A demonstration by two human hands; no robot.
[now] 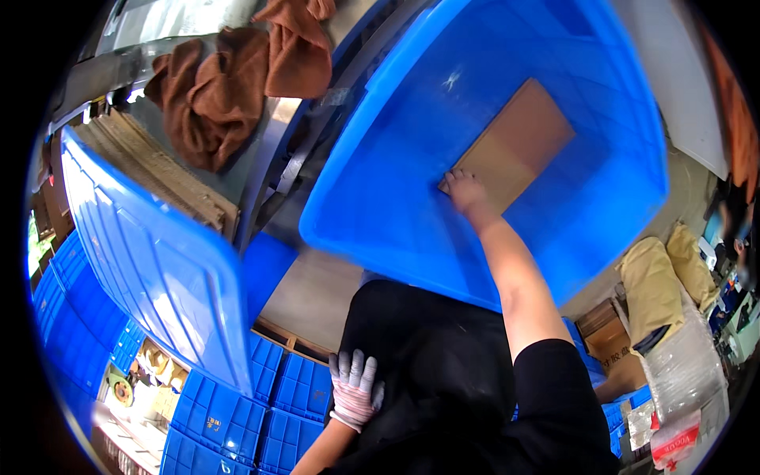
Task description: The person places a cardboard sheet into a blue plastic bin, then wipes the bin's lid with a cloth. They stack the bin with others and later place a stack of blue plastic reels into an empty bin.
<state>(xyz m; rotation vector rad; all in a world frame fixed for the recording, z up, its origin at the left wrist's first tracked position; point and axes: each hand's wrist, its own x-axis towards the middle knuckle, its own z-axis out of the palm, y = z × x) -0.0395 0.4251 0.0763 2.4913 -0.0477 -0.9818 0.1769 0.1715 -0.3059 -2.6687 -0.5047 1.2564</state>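
Inside the tub (pixel 388 174), the right hand (pixel 465 192) is on the cardboard (pixel 529 138)

Within the rim of the big blue tub, we see the cardboard lying flat, well in from the edges and set at a slant, its long side running from the near left toward the far right. The bare right hand touches its near left corner with the fingers curled; whether they grip it or only press on it, we cannot tell. We see the forearm (pixel 511 277) cross the tub's near edge.

Below that near edge, we find the left hand (pixel 356 388) resting on black clothing (pixel 427 356), its fingers stretched out and slightly parted, in a pale glove with pinkish bands.

Off the tub's left edge, we note a crumpled brown cloth (pixel 206 99), stacked boards (pixel 154 166) and a ribbed blue panel (pixel 158 253) standing tilted, with blue crates (pixel 229 412) lower down. Beyond the right edge, we see tan sacks (pixel 653 285), an opened carton (pixel 621 356) and clear plastic (pixel 685 364) lying close together.
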